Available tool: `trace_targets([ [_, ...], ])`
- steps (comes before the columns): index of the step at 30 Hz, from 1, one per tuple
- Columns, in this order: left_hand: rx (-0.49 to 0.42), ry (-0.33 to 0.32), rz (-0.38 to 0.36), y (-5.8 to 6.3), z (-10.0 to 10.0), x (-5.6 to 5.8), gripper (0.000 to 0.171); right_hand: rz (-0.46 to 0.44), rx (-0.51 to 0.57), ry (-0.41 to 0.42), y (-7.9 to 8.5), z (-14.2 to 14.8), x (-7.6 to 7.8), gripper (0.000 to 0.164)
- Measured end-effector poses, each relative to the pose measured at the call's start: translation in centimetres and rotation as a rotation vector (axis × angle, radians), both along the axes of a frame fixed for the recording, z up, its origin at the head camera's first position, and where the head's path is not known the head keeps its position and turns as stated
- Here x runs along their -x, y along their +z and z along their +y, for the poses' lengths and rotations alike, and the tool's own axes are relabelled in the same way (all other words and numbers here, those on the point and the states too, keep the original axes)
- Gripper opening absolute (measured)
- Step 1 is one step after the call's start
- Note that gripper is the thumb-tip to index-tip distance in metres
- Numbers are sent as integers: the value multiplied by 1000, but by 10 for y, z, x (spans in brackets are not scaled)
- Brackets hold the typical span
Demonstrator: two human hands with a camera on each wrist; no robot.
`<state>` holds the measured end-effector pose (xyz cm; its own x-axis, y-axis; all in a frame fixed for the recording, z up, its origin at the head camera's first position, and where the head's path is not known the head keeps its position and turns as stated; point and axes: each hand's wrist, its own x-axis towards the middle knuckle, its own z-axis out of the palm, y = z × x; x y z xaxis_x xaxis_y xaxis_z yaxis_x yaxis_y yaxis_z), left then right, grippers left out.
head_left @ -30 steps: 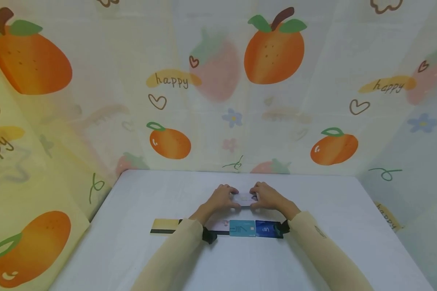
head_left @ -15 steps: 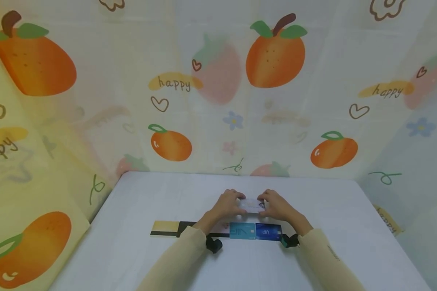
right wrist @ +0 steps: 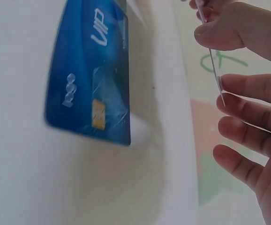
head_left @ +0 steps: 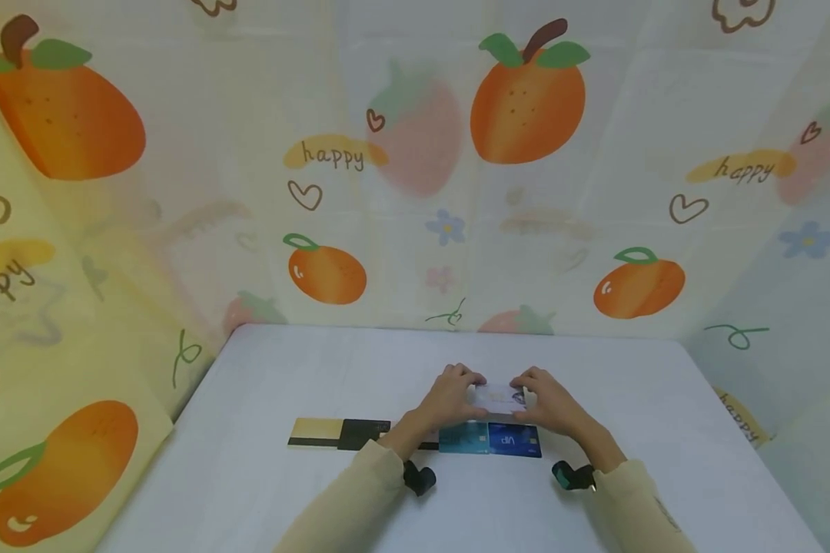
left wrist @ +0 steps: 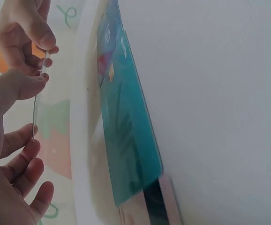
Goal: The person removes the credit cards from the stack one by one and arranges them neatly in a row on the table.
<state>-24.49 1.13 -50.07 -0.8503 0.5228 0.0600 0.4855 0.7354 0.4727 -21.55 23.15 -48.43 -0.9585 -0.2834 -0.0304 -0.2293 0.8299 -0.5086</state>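
Note:
A whitish card (head_left: 499, 396) is held level between both hands, just beyond a row of cards. At its left end, my left hand (head_left: 449, 399) pinches it with thumb and fingers. The right hand (head_left: 548, 403) grips the opposite end the same way. Both wrist views show this thin card (left wrist: 35, 110) edge-on, raised off the table. Nearest to the hands in the row lie a teal card (head_left: 463, 438) and a dark blue VIP card (right wrist: 91, 70). A pale card with a black stripe (left wrist: 156, 206) lies left of the teal one, largely hidden by the left arm in the head view.
Farther left in the row are a gold card with a dark stripe (head_left: 315, 432) and a black card (head_left: 363, 434). The row lies on a white table (head_left: 249, 499). A fruit-printed cloth (head_left: 415, 230) hangs behind the table's far edge.
Both hands have moved right and nearer the row with the whitish card between them. The black card shows more fully now. The cards in the row have stayed put.

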Motion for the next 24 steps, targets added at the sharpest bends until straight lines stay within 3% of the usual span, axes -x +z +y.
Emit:
trace_targets([
  [11,15,-26,0,-7,23,-13,54,4,-17,-4,0,22,-19,45],
  [24,25,-30,-1,-1,40,-26,55,-28,-67,-17,6,35,-29,46],
])
